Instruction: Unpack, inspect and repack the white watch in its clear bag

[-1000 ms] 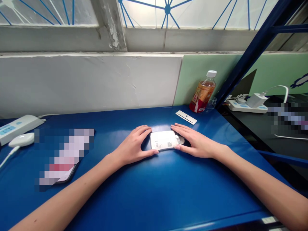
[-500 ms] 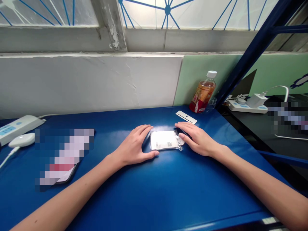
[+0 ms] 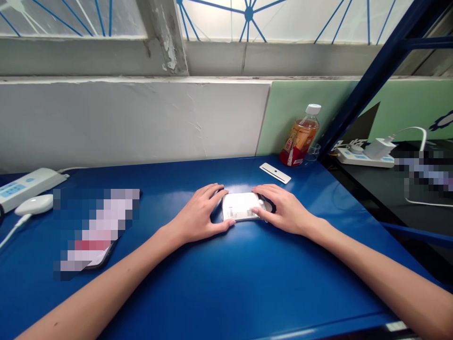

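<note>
A small flat white packet (image 3: 240, 204) in clear plastic wrapping lies on the blue table, with small printed marks along its lower side. At its left end is my left hand (image 3: 202, 210), with the thumb on the near corner and fingertips on the far corner. The thumb of my right hand (image 3: 285, 208) rests on top of the packet's right part, and its fingers curl over the far right edge. Part of the right end, with something dark beside it, is hidden under that hand. A white card (image 3: 275, 173) with a dark slot lies just beyond.
A bottle of reddish drink (image 3: 300, 137) stands at the back right, beside a blue metal post (image 3: 368, 71). On the left lie a pixelated phone-like object (image 3: 99, 231), a white oval device (image 3: 34, 204) with a cable, and a power strip (image 3: 30, 186). Another power strip (image 3: 366, 158) is at right.
My right hand has moved left onto the packet, its thumb now on top. My left fingertips have closed in on the packet's far corner. The view has shifted slightly.
</note>
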Demonstrator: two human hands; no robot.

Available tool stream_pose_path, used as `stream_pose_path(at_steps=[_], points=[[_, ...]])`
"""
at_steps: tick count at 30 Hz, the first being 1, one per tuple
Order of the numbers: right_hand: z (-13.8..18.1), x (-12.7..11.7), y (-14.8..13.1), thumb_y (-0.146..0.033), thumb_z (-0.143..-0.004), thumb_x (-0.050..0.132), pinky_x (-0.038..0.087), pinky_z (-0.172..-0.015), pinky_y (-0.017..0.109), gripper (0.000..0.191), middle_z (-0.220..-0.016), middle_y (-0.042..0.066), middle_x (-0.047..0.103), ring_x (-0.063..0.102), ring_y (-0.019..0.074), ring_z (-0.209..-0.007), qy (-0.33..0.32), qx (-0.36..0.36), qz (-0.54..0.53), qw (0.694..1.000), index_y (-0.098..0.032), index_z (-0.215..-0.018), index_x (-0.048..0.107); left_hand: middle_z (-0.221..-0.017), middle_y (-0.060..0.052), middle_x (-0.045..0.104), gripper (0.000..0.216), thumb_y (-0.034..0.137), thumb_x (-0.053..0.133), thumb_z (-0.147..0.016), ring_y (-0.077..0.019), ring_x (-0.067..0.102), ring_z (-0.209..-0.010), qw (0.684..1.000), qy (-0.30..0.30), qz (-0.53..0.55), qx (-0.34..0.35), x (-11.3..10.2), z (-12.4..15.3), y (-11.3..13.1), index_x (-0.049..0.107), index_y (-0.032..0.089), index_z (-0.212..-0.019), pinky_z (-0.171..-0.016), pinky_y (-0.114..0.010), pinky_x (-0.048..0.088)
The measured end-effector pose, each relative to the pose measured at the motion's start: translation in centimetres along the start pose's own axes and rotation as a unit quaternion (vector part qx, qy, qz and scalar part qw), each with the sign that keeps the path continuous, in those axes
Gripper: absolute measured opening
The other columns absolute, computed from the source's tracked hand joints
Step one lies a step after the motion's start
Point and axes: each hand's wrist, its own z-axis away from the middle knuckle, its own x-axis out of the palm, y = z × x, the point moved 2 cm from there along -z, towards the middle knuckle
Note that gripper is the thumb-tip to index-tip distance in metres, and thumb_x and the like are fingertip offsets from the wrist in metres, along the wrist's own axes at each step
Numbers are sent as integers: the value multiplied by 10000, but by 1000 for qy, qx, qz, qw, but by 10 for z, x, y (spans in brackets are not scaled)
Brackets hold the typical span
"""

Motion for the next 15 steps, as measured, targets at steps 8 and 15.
stream_pose_path(at_steps=[8, 15], points=[[1, -1, 3, -270, -1000, 380, 484, -1034, 477, 364, -1293, 145, 644, 549, 293, -1272, -48, 3, -4, 999, -143, -1266, 594, -1443, -194, 470, 696, 602, 605, -830, -376, 384, -1365, 1000, -1, -1, 7, 0, -1, -1, 527, 127, -1333, -1111, -523, 349], [-3, -6, 7, -243, -1008, 346, 428, -1102, 464, 398, -1396, 111, 575, 386, 265, -1409, -108, -18, -54, 993, -154, -1335, 555, -1427, -192, 485, 661, 574, 601, -848, -368, 401, -1352, 1000, 1, 4, 24, 1, 0, 1, 519, 131, -1332, -1107, -514, 357]])
